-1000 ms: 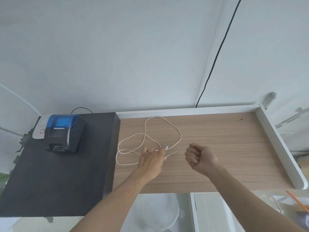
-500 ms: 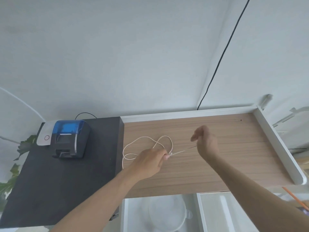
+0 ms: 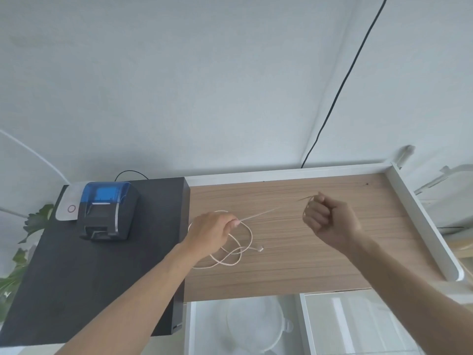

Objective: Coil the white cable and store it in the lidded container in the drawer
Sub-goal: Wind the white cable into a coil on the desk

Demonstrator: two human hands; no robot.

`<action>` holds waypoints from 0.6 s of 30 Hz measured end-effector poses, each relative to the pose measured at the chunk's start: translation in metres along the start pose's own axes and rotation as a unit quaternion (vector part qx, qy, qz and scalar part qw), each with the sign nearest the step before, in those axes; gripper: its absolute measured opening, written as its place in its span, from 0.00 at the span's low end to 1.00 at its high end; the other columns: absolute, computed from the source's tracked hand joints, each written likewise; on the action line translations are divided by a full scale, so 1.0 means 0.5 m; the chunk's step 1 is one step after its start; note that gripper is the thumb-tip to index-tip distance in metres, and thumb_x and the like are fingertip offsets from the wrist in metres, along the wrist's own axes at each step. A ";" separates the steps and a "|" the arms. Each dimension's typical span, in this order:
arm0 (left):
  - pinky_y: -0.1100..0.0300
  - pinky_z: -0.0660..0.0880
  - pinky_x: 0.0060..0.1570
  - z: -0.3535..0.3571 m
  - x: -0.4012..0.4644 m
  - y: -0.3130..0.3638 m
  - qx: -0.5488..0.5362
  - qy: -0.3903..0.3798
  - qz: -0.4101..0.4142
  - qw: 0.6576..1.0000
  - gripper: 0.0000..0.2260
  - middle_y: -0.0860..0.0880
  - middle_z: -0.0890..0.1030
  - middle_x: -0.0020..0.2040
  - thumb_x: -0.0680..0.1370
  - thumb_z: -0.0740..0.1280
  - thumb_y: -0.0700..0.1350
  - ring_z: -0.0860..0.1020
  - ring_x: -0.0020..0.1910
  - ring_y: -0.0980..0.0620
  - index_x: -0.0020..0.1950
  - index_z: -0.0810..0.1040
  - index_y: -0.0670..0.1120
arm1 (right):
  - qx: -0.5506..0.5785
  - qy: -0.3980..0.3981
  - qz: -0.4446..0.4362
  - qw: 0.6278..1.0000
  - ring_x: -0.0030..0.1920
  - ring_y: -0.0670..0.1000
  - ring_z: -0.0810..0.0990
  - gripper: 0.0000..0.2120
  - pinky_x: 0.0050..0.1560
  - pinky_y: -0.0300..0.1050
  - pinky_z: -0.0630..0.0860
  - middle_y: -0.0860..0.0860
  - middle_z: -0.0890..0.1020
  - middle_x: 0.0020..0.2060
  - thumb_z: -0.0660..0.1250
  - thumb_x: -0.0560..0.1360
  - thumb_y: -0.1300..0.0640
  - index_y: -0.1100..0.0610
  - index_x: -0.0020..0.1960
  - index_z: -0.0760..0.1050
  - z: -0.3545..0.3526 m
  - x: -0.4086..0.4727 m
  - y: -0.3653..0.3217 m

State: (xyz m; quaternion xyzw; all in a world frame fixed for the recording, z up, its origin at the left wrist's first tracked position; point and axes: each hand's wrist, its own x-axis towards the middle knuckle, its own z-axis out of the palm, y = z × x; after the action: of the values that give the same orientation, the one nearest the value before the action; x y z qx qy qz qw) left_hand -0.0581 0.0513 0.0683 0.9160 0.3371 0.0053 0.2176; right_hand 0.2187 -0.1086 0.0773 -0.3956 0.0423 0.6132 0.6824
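A wooden desk (image 3: 320, 267) with a white rim along its far and right edges carries loose loops of white cable (image 3: 238, 252) near its left edge. Against that left edge stands a black cabinet (image 3: 84, 278), a printer (image 3: 107, 211) near its far edge.

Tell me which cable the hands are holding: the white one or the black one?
The white cable, looped on the wooden desk and stretched between the left hand and right hand. The black cable runs untouched down the wall.

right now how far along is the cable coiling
Early. Done: nothing coiled or stored. In hand: the left hand pinches the white cable, and the right hand holds its far end, pulling a stretch taut. Left: loose loops on the desk; the lidded container waits below.
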 end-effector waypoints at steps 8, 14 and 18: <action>0.59 0.64 0.30 0.013 -0.048 0.023 -0.025 -0.009 0.064 0.998 0.19 0.55 0.71 0.25 0.86 0.65 0.50 0.70 0.27 0.50 0.36 0.70 0.60 | -0.479 0.176 -0.261 0.819 0.51 0.55 0.87 0.14 0.56 0.52 0.81 0.55 0.88 0.48 0.53 0.81 0.68 0.61 0.56 0.76 0.005 0.076 0.014; 0.56 0.75 0.35 -0.029 -0.029 -0.018 0.024 0.077 -0.004 0.997 0.12 0.55 0.81 0.32 0.87 0.64 0.54 0.78 0.33 0.48 0.51 0.86 0.54 | -0.889 -0.102 -0.112 0.431 0.31 0.54 0.73 0.26 0.33 0.49 0.68 0.48 0.73 0.28 0.55 0.83 0.35 0.53 0.36 0.66 -0.001 0.022 0.003; 0.56 0.74 0.35 -0.029 -0.024 -0.036 0.014 0.040 -0.055 0.998 0.14 0.53 0.80 0.30 0.87 0.63 0.54 0.76 0.31 0.49 0.50 0.86 0.54 | -0.388 -0.129 0.058 0.910 0.24 0.50 0.54 0.20 0.26 0.44 0.53 0.48 0.58 0.25 0.62 0.84 0.51 0.54 0.34 0.66 0.014 0.001 -0.030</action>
State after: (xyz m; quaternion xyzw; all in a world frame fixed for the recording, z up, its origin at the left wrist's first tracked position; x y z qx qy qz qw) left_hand -0.0807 0.0617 0.0757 0.8982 0.3952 0.0258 0.1909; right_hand 0.2290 -0.1029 0.0893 -0.5434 -0.2649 0.6656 0.4375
